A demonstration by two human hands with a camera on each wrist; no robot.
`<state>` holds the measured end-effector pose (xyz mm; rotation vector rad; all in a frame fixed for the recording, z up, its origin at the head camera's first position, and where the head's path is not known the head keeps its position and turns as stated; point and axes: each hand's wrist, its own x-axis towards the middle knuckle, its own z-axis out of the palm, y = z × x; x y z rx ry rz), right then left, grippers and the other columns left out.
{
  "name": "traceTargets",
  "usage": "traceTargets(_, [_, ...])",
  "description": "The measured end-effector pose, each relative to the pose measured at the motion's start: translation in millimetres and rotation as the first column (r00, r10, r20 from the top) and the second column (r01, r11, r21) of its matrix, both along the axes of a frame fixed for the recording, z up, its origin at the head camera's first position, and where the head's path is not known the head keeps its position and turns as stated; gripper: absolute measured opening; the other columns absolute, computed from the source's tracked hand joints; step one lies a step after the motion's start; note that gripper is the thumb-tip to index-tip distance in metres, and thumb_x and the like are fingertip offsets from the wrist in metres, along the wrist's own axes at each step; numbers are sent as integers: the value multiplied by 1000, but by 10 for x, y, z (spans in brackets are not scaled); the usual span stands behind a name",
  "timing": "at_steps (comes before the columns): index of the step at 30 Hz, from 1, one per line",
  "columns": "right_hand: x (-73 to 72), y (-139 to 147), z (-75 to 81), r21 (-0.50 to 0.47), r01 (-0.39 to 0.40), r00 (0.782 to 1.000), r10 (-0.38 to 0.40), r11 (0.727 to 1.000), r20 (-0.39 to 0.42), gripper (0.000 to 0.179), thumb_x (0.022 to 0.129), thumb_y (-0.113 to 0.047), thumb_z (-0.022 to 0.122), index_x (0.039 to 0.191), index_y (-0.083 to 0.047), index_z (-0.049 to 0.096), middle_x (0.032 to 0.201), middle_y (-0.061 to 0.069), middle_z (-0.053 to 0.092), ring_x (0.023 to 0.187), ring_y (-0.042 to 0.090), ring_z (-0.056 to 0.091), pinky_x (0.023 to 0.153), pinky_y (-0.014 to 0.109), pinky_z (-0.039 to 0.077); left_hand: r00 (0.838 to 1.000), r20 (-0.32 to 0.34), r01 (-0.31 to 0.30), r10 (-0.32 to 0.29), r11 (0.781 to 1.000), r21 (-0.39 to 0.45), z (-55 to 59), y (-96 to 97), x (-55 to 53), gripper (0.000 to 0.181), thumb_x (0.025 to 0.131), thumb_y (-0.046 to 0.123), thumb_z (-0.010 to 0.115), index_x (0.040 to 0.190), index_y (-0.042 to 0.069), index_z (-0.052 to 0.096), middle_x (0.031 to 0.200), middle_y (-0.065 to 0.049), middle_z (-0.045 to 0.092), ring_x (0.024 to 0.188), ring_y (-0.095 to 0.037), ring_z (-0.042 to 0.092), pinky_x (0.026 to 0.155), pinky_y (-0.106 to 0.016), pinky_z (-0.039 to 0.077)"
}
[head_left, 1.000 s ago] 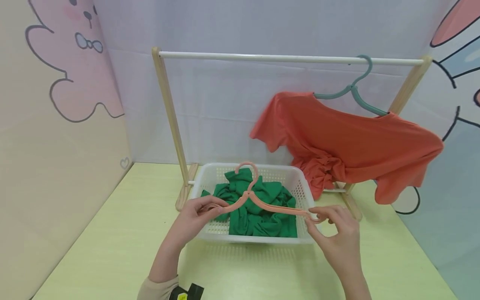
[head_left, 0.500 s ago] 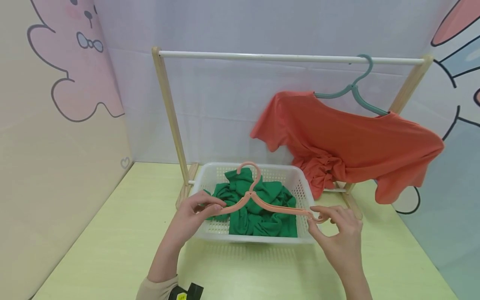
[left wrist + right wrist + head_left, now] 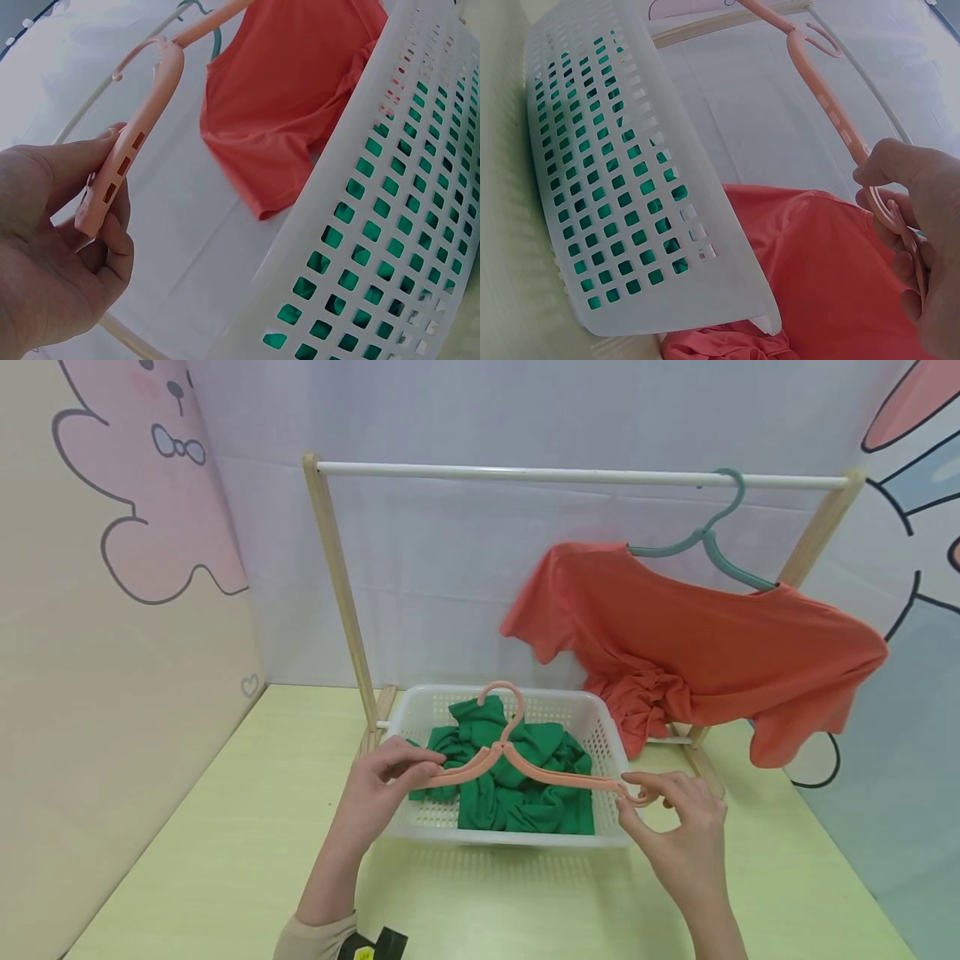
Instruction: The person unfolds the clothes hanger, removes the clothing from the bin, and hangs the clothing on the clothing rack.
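Observation:
A peach-coloured clothes hanger is held level above the basket, its hook pointing away. My left hand pinches the hanger's left arm between thumb and fingers; the left wrist view shows the slotted underside of that arm. At the other end, my right hand pinches the right tip, and in the right wrist view several fingers curl behind the hanger. Beneath it, a crumpled green garment lies in the white plastic basket.
Behind the basket stands a rack with a white rail and wooden posts. A coral T-shirt hangs from it at the right on a teal hanger, its lower part bunched beside the basket. All stand on a pale yellow table.
My left hand has slid slightly outward along the hanger's arm, up and left. The hanger has shifted a little to the right with my right hand. Everything else is unchanged.

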<state>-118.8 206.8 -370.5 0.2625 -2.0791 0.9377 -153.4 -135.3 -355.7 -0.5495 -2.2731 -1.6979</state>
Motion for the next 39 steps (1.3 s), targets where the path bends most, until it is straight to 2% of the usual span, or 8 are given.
traceTargets(5, [11,5,12,-11,-12,1000,12,1000,21,35,63,4,86,92,-15,78,71,-3,60,77,-4,40,77,23,25,1000,-8,-29,29,998,50,20,9,12,12,92,11,69,99,7,77,86,3,66,81,-7,58,69,-23,50])
traceTargets(10, [27,-2,41,-27,-19,999,20,999,51,37,64,4,86,94,-16,78,72,-5,60,77,-3,40,77,25,24,999,-10,-45,46,989,139,43,15,24,14,92,7,68,102,0,75,87,11,68,81,-7,62,69,-21,53])
traceTargets(16, [45,11,63,-29,-5,994,8,1000,107,35,67,3,86,96,-16,78,73,-5,61,78,-3,41,77,24,26,993,33,-119,114,965,235,63,-1,27,16,93,6,66,104,-4,73,83,8,64,69,-9,59,62,-19,50])
traceTargets(23, [59,73,61,-45,26,990,-19,999,141,34,66,4,86,95,-12,78,74,-7,62,79,-1,43,73,19,31,978,94,-207,188,943,263,69,-54,13,21,94,9,66,112,-1,69,82,9,69,71,-8,63,66,-19,52])
traceTargets(28, [63,95,62,-62,47,987,-37,997,156,33,66,5,85,94,-12,78,73,-9,61,77,1,41,71,21,30,970,91,-243,227,936,254,77,-83,12,26,93,7,67,118,3,68,83,8,66,72,-8,65,67,-20,53])
traceTargets(32, [69,106,67,-63,51,983,-39,997,179,29,67,4,84,90,-13,77,73,-11,60,77,0,41,75,24,27,976,101,-211,194,957,198,70,-140,12,32,93,9,68,125,8,65,86,11,67,74,-7,65,69,-21,54])
traceTargets(36, [81,134,76,-39,31,982,-23,999,185,27,67,5,83,84,-14,75,71,-11,57,78,0,41,77,31,21,993,81,-101,91,987,128,66,-217,8,49,93,6,67,139,15,55,89,10,67,74,-9,65,70,-21,55])
traceTargets(39, [87,156,80,-14,18,981,-15,1000,192,26,67,4,83,83,-15,75,71,-11,56,79,0,40,77,34,18,998,55,-16,12,997,74,63,-263,-1,67,93,3,66,151,25,39,93,6,66,72,-11,66,69,-21,54])
